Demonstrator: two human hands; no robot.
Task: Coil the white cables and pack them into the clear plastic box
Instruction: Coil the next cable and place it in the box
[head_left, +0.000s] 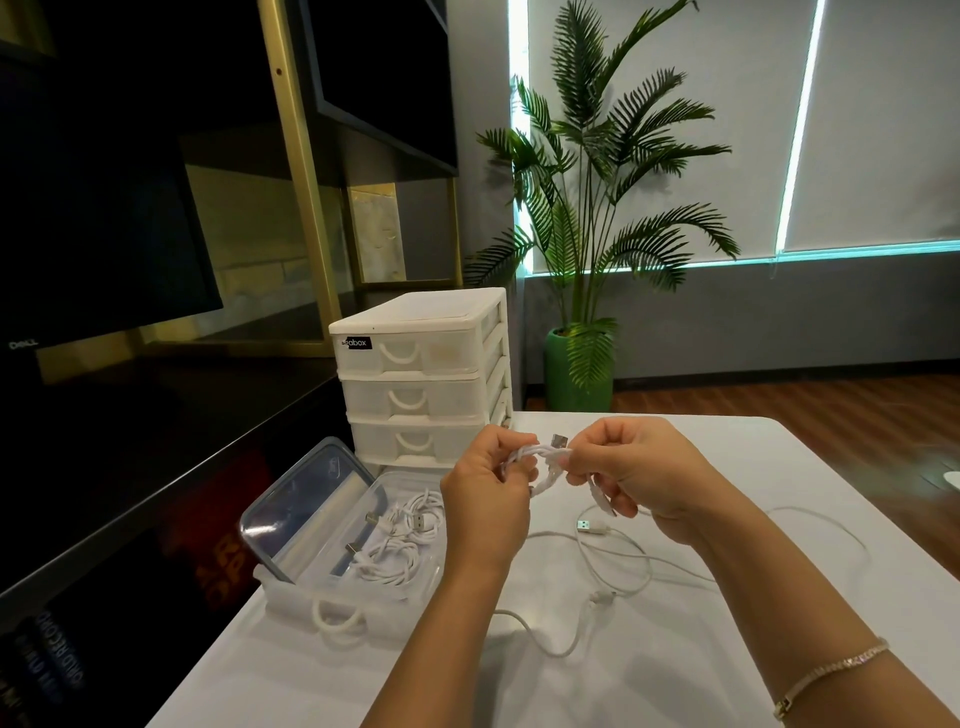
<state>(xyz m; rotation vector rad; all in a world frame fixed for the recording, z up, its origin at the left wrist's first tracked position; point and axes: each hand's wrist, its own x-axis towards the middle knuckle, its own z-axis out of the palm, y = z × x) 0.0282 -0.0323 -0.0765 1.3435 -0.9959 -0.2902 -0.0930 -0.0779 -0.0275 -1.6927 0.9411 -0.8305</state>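
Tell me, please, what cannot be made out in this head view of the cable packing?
- Coiled cable: mostly hidden by the left hand and right hand; number of loops unknown.
- Clear plastic box: near right corner hidden behind the left forearm.
- Loose cable: one stretch passes under the right forearm.
- Drawer unit: contents blurred by frosted fronts.
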